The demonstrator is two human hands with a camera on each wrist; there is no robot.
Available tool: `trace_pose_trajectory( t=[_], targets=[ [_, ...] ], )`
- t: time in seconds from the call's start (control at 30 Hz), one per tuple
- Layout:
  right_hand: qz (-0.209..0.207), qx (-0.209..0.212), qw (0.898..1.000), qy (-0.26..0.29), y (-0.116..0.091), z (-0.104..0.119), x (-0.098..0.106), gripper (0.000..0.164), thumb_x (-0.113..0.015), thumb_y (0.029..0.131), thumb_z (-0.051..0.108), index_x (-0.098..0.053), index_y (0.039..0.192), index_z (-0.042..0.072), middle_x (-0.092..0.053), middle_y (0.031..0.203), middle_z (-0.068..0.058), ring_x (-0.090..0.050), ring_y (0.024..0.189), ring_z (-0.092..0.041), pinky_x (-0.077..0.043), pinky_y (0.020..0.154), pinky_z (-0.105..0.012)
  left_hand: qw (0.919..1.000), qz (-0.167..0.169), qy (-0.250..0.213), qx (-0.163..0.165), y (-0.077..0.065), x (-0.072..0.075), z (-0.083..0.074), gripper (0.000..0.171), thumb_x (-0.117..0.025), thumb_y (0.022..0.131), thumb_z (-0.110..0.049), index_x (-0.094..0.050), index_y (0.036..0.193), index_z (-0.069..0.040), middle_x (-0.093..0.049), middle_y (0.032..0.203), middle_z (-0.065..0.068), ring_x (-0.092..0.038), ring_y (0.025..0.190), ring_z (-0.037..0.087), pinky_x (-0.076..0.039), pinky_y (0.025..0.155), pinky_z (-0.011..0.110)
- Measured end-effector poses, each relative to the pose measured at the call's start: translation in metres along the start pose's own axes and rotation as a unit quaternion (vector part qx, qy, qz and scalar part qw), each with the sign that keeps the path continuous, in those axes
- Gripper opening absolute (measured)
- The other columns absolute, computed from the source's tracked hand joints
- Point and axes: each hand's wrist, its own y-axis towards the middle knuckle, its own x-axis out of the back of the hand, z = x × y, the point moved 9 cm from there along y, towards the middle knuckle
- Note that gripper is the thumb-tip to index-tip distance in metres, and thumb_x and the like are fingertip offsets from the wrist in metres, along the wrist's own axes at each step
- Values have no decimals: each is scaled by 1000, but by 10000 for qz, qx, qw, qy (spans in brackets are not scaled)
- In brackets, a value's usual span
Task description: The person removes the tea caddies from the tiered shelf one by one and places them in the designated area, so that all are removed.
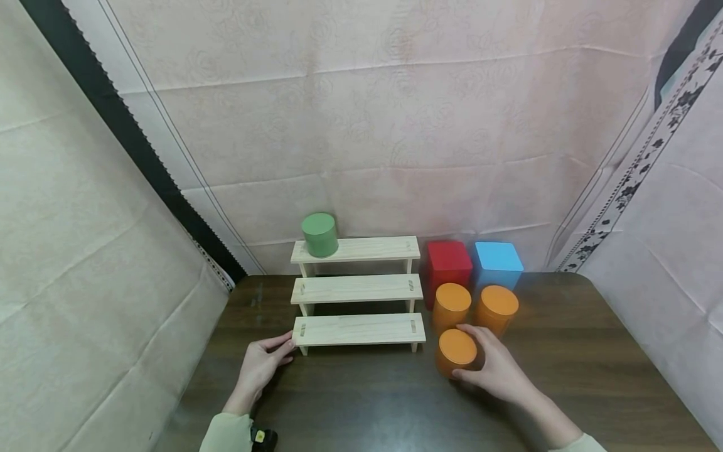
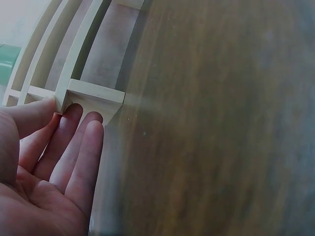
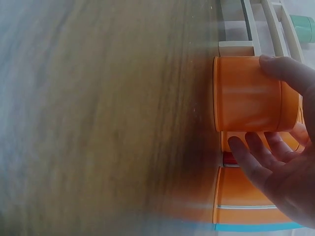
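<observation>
In the head view, a three-step pale wooden shelf (image 1: pixel 361 329) stands at the back of the table, with a green cylindrical tin (image 1: pixel 320 236) on the left of its top step. My left hand (image 1: pixel 264 364) pinches the left end of the bottom step, thumb above and fingers below, as the left wrist view shows at the board's end (image 2: pixel 96 92). To the shelf's right, my right hand (image 1: pixel 492 367) holds the front orange cylindrical tin (image 1: pixel 456 350), thumb on the near side and fingers around the far side. In the right wrist view this tin (image 3: pixel 248 93) stands upright on the table.
Two more orange tins, one left (image 1: pixel 452 304) and one right (image 1: pixel 497 309), stand just behind the held one. Behind them are a red box (image 1: pixel 448 263) and a blue box (image 1: pixel 498 260). Pale cloth (image 1: pixel 395 138) hangs behind the dark wooden table (image 1: pixel 361 402) and along both sides.
</observation>
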Motion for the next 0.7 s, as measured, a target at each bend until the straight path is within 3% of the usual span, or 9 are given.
trace_pose_trajectory(
  t=[0.4,0.7],
  targets=[
    [-22,169,9998,-99,-1,3,9,92,-104,71,28,-56,149,18,-59,144,-5,-58,128,-29,-53,106,-66,10000,37,-24,-11,1,-1,0,34,-79,100,-12,-75,130,1,-68,139,20,-75,107,21,-67,81,32],
    [-249,732,9969,-169,-8,15,32,91,-105,70,30,-59,147,16,-57,141,3,-63,121,-24,-64,95,-45,10000,40,0,-80,1,0,0,34,-80,99,-12,-75,130,2,-68,139,21,-75,107,21,-67,81,32]
  ],
)
